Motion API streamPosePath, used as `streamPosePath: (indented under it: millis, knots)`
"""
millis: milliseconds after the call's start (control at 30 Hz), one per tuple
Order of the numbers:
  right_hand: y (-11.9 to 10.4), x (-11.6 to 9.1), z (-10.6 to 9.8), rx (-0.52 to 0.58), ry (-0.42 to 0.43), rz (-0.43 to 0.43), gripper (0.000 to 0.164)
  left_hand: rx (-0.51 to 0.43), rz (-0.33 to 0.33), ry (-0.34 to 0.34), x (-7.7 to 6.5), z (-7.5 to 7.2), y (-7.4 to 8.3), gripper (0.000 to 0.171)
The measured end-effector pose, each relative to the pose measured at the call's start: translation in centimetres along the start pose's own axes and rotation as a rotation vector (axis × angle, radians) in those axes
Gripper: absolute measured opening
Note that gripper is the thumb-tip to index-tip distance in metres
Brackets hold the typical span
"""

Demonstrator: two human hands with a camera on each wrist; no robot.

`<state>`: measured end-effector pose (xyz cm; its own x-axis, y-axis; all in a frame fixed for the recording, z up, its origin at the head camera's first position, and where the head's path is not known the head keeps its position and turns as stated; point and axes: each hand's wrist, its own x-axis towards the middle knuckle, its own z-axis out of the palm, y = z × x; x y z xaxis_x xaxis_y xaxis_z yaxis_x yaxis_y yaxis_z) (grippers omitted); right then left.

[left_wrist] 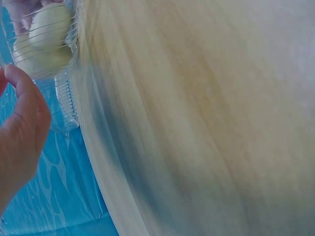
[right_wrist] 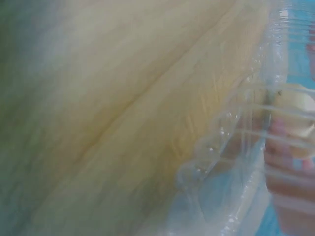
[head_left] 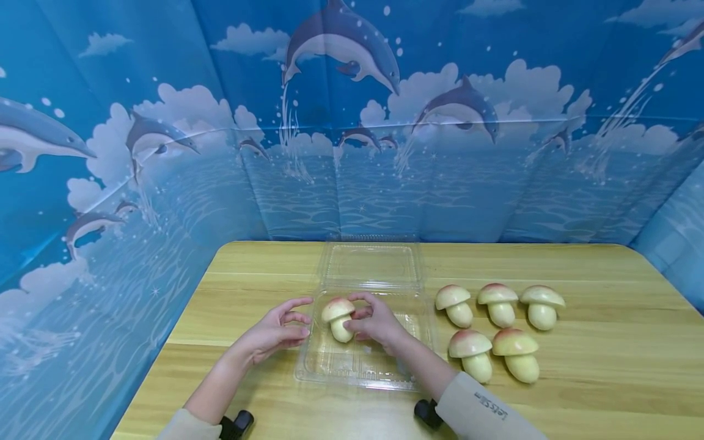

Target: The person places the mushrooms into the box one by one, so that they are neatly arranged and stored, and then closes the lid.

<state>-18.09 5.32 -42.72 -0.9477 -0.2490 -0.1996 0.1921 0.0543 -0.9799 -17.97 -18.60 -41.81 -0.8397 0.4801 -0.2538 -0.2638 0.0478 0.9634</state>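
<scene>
A clear plastic clamshell box (head_left: pixel 385 366) lies with its lid (head_left: pixel 371 266) folded back. In its left half is a toy mushroom (head_left: pixel 339 330) with a cream stem and a pink-tinged cap. My right hand (head_left: pixel 379 324) holds this mushroom from the right side, thumb at the stem and fingers by the cap. My left hand (head_left: pixel 272 333) hovers at the box's left edge, fingers loosely bent and holding nothing. Through the box wall, the left wrist view shows the pale mushroom (left_wrist: pixel 49 29), and the right wrist view shows part of the mushroom (right_wrist: pixel 293 110) against the fingers.
Several similar mushrooms lie in two rows right of the box, among them a back-row mushroom (head_left: pixel 497 304) and a front-row mushroom (head_left: pixel 517 354). The wooden table (head_left: pixel 605 366) ends at a blue dolphin-print curtain (head_left: pixel 467 195) behind and at the left.
</scene>
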Motion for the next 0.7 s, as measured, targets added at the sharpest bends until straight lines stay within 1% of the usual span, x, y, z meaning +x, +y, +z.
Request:
streamPosePath:
  millis: [200,433,700]
  knots:
    - [-0.1,-0.3,-0.2,-0.001,-0.002,0.002,0.057,0.003,0.002,-0.003,0.0,0.0,0.0,0.07]
    - [-0.6,-1.1,-0.9,-0.003,-0.02,0.013,0.056,0.009,0.006,-0.01,0.0,-0.1,-0.1,0.07]
    - [-1.1,-2.4,-2.2,0.011,-0.078,-0.005,0.056,0.007,0.007,-0.014,0.0,-0.1,-0.1,0.07]
